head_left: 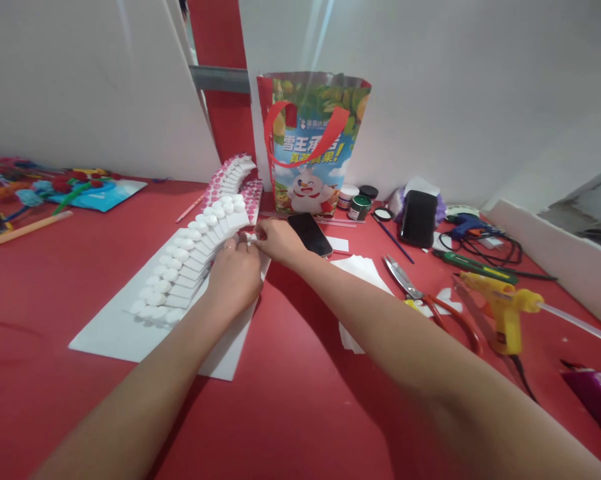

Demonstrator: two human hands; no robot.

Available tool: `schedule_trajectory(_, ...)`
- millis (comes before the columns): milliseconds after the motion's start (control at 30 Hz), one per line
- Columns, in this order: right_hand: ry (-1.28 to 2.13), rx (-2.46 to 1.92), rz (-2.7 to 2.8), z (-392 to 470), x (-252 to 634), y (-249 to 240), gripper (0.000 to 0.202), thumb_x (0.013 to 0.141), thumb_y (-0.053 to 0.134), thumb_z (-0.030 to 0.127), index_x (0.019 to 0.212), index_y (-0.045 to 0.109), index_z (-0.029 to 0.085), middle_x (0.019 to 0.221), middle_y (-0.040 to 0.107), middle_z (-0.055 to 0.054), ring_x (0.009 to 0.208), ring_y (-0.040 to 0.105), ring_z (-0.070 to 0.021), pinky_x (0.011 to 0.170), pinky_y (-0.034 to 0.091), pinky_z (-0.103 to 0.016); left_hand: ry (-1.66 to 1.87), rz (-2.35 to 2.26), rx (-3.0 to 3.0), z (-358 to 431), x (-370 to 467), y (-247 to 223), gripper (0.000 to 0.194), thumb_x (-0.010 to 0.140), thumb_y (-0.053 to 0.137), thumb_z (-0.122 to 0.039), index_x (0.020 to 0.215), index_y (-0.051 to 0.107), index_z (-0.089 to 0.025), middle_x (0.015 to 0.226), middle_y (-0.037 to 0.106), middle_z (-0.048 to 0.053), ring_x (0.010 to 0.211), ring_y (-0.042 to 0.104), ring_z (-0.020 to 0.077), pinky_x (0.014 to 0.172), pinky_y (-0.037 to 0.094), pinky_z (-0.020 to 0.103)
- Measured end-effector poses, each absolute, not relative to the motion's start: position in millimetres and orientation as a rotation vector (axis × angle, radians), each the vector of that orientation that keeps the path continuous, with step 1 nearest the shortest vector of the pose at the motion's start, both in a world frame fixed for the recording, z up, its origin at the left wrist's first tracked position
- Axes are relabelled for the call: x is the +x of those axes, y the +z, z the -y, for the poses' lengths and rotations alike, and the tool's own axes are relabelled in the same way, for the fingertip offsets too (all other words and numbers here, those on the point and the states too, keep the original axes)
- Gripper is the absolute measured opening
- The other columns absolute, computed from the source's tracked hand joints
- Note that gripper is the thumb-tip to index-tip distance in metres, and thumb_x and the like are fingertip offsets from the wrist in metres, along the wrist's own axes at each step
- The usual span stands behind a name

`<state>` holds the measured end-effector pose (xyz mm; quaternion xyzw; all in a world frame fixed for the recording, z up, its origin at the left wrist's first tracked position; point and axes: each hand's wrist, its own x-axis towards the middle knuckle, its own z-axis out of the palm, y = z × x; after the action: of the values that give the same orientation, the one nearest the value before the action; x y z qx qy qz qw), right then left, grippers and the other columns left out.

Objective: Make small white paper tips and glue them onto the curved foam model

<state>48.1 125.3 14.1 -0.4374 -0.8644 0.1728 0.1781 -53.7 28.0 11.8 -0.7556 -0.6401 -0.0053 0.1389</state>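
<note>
A curved white craft piece (190, 270), made of overlapping strips tipped with rounded white pads, lies on a white board (107, 333). At its right edge my left hand (235, 272) is closed, a ring on one finger, its fingertips turned away and partly hidden. Against it, my right hand (279, 241) is pinched, thumb and forefinger together near a small white bit at the board's far edge. What either hand grips is too hidden to make out.
A colourful paper bag (307, 180) stands behind, near a phone (310, 233) and paint jars (359, 208). Rightward lie scissors (405, 277), white paper (363, 273) and a yellow glue gun (505, 307). Pipe-cleaner flowers (43, 190) sit at far left.
</note>
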Motion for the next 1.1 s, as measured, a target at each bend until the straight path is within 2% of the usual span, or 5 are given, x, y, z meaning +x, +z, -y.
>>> schedule_trajectory(167, 0.491, -1.237, 2.448, -125.6, 49.2, 16.6, 0.032, 0.09, 0.069, 0.022, 0.12, 0.069, 0.011, 0.105, 0.077, -0.011, 0.096, 0.068, -0.0213, 0.082, 0.047, -0.027, -0.002, 1.891, -2.189, -28.7, -53.7, 12.4, 0.042, 0.086, 0.046, -0.008, 0.121, 0.067, 0.005, 0.116, 0.071, 0.029, 0.119, 0.062, 0.04, 0.097, 0.048, 0.045)
schedule_trajectory(433, 0.462, -1.255, 2.455, -123.6, 42.5, 18.8, 0.016, 0.091, 0.064, 0.016, 0.101, 0.076, 0.012, 0.104, 0.077, -0.013, 0.098, 0.068, -0.0223, 0.083, 0.046, -0.028, 0.007, 1.857, -2.188, -30.4, -54.2, 9.6, 0.046, 0.086, 0.041, -0.005, 0.122, 0.066, 0.009, 0.119, 0.07, 0.033, 0.12, 0.061, 0.0417, 0.099, 0.048, 0.049)
schedule_trajectory(667, 0.46, -1.302, 2.446, -124.6, 38.3, 21.0, 0.015, 0.089, 0.068, 0.02, 0.099, 0.077, 0.012, 0.101, 0.078, -0.014, 0.095, 0.07, -0.0238, 0.081, 0.047, -0.028, 0.04, 1.87, -2.2, -29.6, -54.8, 11.2, 0.045, 0.087, 0.042, -0.006, 0.121, 0.066, 0.01, 0.116, 0.07, 0.033, 0.122, 0.06, 0.0413, 0.099, 0.048, 0.048)
schedule_trajectory(833, 0.456, -1.299, 2.451, -125.3, 38.0, 20.8, 0.014, 0.09, 0.068, 0.019, 0.098, 0.077, 0.013, 0.101, 0.078, -0.013, 0.095, 0.07, -0.0229, 0.081, 0.047, -0.028, 0.052, 1.823, -2.189, -30.7, -55.8, 9.2, 0.044, 0.087, 0.041, -0.007, 0.118, 0.069, 0.005, 0.109, 0.073, 0.028, 0.114, 0.064, 0.0379, 0.101, 0.047, 0.047)
schedule_trajectory(1100, 0.477, -1.277, 2.446, -124.2, 40.5, 19.7, 0.015, 0.09, 0.065, 0.016, 0.097, 0.077, 0.011, 0.099, 0.078, -0.013, 0.095, 0.069, -0.0228, 0.082, 0.047, -0.028, 0.016, 1.788, -2.126, -30.7, -57.5, 3.1, 0.045, 0.086, 0.041, -0.008, 0.121, 0.068, 0.001, 0.114, 0.073, 0.026, 0.112, 0.063, 0.0359, 0.095, 0.049, 0.045)
